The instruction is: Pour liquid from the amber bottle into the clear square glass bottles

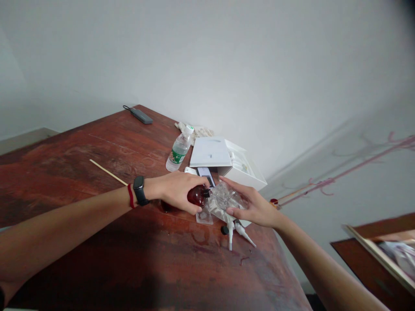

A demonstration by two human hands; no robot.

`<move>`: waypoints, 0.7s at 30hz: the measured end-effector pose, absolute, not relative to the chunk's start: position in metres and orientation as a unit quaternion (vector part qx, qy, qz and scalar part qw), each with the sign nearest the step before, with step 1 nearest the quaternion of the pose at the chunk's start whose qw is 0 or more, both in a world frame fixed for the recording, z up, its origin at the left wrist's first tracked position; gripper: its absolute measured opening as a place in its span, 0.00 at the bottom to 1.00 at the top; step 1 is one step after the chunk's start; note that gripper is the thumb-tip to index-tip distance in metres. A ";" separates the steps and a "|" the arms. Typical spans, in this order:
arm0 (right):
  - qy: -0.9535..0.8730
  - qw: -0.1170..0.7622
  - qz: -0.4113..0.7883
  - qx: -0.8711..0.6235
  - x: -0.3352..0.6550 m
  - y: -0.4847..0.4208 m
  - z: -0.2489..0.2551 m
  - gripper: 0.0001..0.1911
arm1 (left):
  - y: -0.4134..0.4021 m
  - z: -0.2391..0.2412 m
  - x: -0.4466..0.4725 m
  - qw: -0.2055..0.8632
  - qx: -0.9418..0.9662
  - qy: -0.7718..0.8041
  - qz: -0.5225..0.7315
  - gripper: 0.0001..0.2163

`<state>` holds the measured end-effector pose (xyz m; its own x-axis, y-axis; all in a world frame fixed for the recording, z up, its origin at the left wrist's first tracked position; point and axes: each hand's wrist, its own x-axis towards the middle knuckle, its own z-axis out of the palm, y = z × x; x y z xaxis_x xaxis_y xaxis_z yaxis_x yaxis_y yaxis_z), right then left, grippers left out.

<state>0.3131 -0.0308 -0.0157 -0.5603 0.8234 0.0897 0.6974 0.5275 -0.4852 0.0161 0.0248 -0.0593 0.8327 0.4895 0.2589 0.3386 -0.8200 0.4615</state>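
My left hand (177, 188), with a dark watch and a red cord at the wrist, is wrapped round a dark red-brown bottle (196, 195). The bottle is tilted over, its black neck (206, 194) pointing right. My right hand (253, 206) has thumb and fingers round a clear plastic piece (225, 196), close to that neck; its exact kind is hard to make out. Below them lie a black cap (224, 230), two white nozzles (231, 236) and a small clear square piece (204, 217).
Behind my hands stand a water bottle (178, 151), an open white box (212, 152) and a phone (206, 175). A thin wooden stick (108, 172) lies left on the brown table (81, 181). A grey device (139, 115) rests at the far corner. A pink rack (353, 165) leans at right.
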 end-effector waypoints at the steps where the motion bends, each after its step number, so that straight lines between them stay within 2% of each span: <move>1: -0.859 0.155 0.203 -0.442 0.313 -0.031 -0.016 0.44 | 0.025 -0.059 0.016 0.202 0.936 0.221 0.186 0.27; 21: -0.867 0.162 0.195 -0.430 0.309 -0.032 -0.011 0.43 | 0.025 -0.063 0.017 0.199 0.933 0.233 0.186 0.29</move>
